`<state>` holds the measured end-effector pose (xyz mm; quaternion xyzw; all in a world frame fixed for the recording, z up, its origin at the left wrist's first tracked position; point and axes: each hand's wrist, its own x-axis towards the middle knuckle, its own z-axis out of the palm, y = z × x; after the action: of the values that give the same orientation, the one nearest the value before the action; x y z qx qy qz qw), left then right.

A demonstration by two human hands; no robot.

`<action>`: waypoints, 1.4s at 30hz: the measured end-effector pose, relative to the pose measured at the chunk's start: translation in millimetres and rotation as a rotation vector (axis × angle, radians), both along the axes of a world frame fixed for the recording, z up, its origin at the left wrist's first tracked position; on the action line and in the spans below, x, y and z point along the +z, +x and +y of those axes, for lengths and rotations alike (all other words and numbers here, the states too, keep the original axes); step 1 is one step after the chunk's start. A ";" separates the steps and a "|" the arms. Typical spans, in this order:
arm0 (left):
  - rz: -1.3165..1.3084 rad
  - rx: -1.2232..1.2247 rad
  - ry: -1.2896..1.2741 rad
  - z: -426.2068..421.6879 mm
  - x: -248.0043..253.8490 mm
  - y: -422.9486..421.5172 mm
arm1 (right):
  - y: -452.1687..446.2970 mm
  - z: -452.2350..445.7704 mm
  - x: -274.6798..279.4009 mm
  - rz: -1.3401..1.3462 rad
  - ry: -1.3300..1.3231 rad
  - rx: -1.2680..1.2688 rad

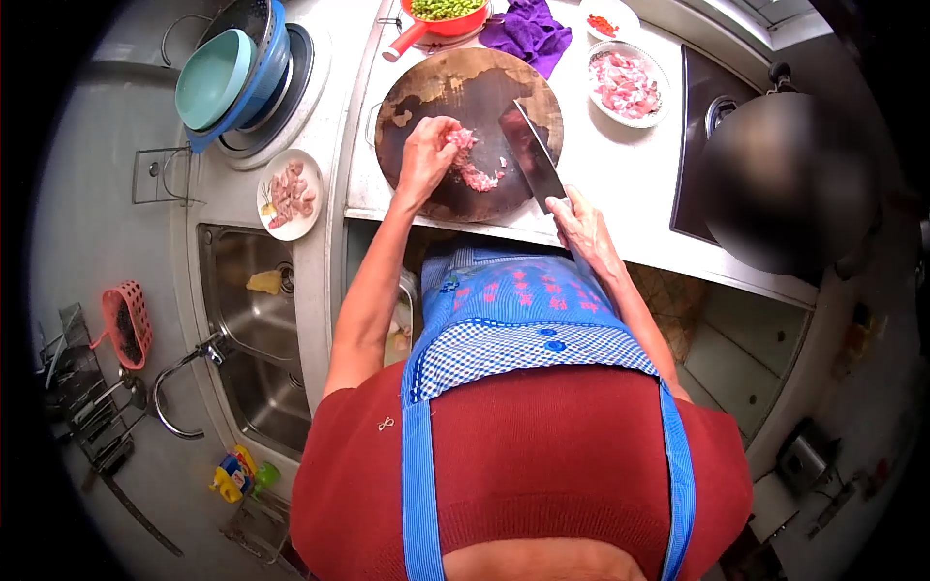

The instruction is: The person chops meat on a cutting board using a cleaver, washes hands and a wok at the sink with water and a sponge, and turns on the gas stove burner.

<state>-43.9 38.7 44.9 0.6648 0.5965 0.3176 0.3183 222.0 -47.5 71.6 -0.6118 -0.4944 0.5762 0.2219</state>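
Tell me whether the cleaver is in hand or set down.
In hand: the right hand holds the cleaver, its blade reaching over the chopping board.

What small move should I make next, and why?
Perhaps ease your left hand clear of the chopped meat before bringing the cleaver in: that hand is at the meat, and your right hand holds the cleaver just beside it, over the round chopping board.

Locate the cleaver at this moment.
In the head view, the cleaver is in the person's right hand, its blade over the right part of the round chopping board, to the right of the chopped meat.
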 end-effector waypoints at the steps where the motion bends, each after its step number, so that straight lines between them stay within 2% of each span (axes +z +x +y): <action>1: 0.002 -0.001 0.003 -5.9 4.4 1.8 | -1.4 4.6 0.2 0.002 0.003 -0.001; 3: -0.034 -0.085 0.094 -15.4 11.3 3.9 | -9.9 20.5 -0.1 -0.204 0.266 0.123; 5: 0.138 -0.115 0.113 -19.5 -4.1 0.8 | -20.5 35.5 -15.2 -0.231 0.321 0.160; 7: 0.126 -0.033 0.193 -23.9 -14.5 1.1 | -33.1 43.7 -37.4 -0.374 0.681 0.260; 8: 0.078 0.005 0.056 -27.2 -16.0 -1.6 | -36.8 40.7 -41.5 -0.476 0.714 0.341; 9: 0.078 0.007 0.059 -29.6 -19.6 -3.9 | -36.3 36.7 -40.8 -0.506 0.737 0.437; 11: 0.313 0.087 0.074 -34.0 -31.6 -8.4 | -28.7 31.7 -38.5 -0.395 0.688 0.495; 12: 0.299 0.121 0.005 -34.5 -29.6 -8.8 | -21.1 35.7 -29.1 -0.294 0.558 0.523; 13: 0.296 0.126 0.003 -31.9 -34.9 -11.8 | -16.6 36.8 -20.1 -0.295 0.557 0.529; 15: 0.380 -0.010 0.213 -20.3 -46.4 -18.9 | -11.1 31.8 -8.4 -0.250 0.361 0.386; 16: 0.380 -0.094 0.036 -17.0 -49.5 -22.3 | -10.9 27.0 -8.6 -0.295 0.374 0.327; 17: 0.400 -0.109 0.074 -19.0 -53.0 -22.5 | -12.1 21.4 -11.0 -0.297 0.369 0.336; 19: 0.291 -0.151 0.252 -25.0 -62.3 -20.8 | -15.8 5.7 -26.8 -0.393 0.589 0.199; 21: 0.107 -0.087 0.151 -42.9 -55.4 -9.6 | -23.9 -15.2 -48.2 -0.347 0.769 0.236; 22: -0.047 -0.100 0.069 -51.1 -39.8 -1.8 | -30.0 -21.4 -42.8 -0.328 0.692 0.298; 23: 0.036 -0.095 0.125 -56.2 -67.2 -2.8 | -35.2 -24.1 -37.6 -0.311 0.616 0.359; 25: -0.155 -0.037 -0.009 -70.1 -60.5 5.6 | -42.7 -21.5 -36.4 -0.256 0.647 0.403; 27: -0.171 -0.031 0.059 -79.3 -62.6 5.0 | -45.0 -14.0 -31.0 -0.110 0.271 0.207; 28: -0.040 -0.002 0.123 -81.2 -51.5 8.2 | -40.6 -12.6 -29.2 -0.003 0.060 0.085; 30: 0.196 0.065 0.234 -83.0 -43.0 15.2 | -20.0 -12.4 -31.4 0.333 -0.092 -0.064; 31: 0.192 0.066 0.231 -81.4 -46.4 18.7 | -9.9 -14.4 -36.4 0.482 -0.151 -0.132; 34: 0.206 0.188 0.202 -73.0 -64.1 26.9 | 5.3 -30.6 -50.3 0.588 -0.282 -0.172; 36: 0.144 0.163 0.198 -72.0 -73.9 27.3 | -0.1 -40.9 -54.1 0.649 -0.388 -0.203; 39: 0.082 0.142 0.236 -73.2 -70.7 31.9 | -31.6 -36.3 -59.6 0.588 -0.350 -0.170; 41: -0.119 0.179 0.147 -74.1 -64.1 35.5 | -55.4 -29.5 -56.7 0.602 -0.354 -0.121; 42: -0.126 0.200 0.143 -74.1 -57.5 38.4 | -65.7 -28.2 -70.5 0.624 -0.352 -0.078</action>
<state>-5.5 -35.4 -12.6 0.6017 0.6146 0.4304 0.2738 156.3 -75.6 1.1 -0.4536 -0.2722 0.8027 0.2752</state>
